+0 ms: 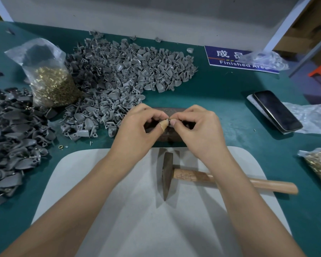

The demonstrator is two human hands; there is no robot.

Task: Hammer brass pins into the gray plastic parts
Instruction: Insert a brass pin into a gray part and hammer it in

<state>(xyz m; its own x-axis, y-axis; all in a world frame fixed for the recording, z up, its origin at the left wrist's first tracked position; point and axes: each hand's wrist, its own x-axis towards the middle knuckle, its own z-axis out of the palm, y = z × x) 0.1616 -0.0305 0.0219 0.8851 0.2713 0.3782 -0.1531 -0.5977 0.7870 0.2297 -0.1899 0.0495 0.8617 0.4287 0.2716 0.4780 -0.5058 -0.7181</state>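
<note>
Forearms are reaching up from the bottom edge. Both hands are meeting mid-frame over a dark block [174, 110]: left hand [141, 125] and right hand [198, 125] are pinching something small between their fingertips, probably a gray part with a pin, though I cannot tell. Below them the hammer [168, 175] is lying, handle pointing right, nearer the right hand. Loose parts [119, 75] are piled upper left.

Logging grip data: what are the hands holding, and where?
Both hands, left hand and right hand, pinch something tiny between their fingertips; what it is cannot be told. The hammer lies unheld.
</note>
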